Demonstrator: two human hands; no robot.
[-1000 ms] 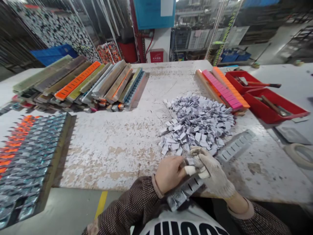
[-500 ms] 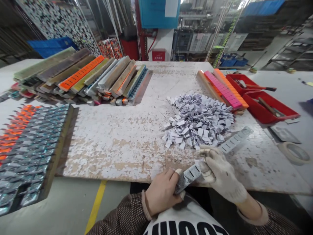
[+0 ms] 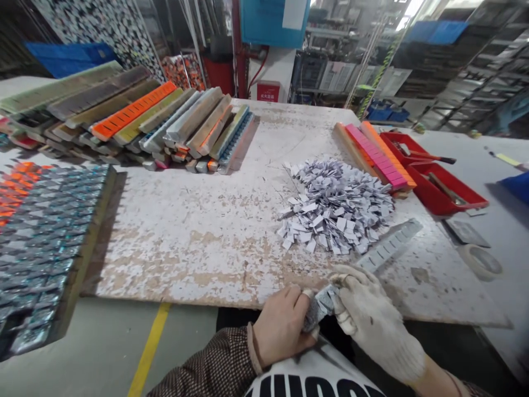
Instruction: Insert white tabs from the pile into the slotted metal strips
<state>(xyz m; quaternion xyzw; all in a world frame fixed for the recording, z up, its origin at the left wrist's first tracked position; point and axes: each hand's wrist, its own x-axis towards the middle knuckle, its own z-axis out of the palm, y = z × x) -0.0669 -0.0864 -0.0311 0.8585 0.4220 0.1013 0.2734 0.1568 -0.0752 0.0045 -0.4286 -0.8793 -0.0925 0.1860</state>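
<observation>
Gripping the slotted strip (image 3: 387,248) at the table (image 3: 198,242) edge, the bare left hand (image 3: 283,325) closes around its near end; the gloved right hand (image 3: 367,315) pinches it just beyond. Bulky glove fingers could knock the overhanging strip loose.

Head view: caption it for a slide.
Bare left hand and gloved right hand hold a slotted grey strip beside a pile of paper tags.

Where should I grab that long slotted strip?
Grip the strip at its near end, from the front of the table: it lies flat and thin, but that end juts past the edge, where the left hand and gloved right hand pinch it.
</observation>
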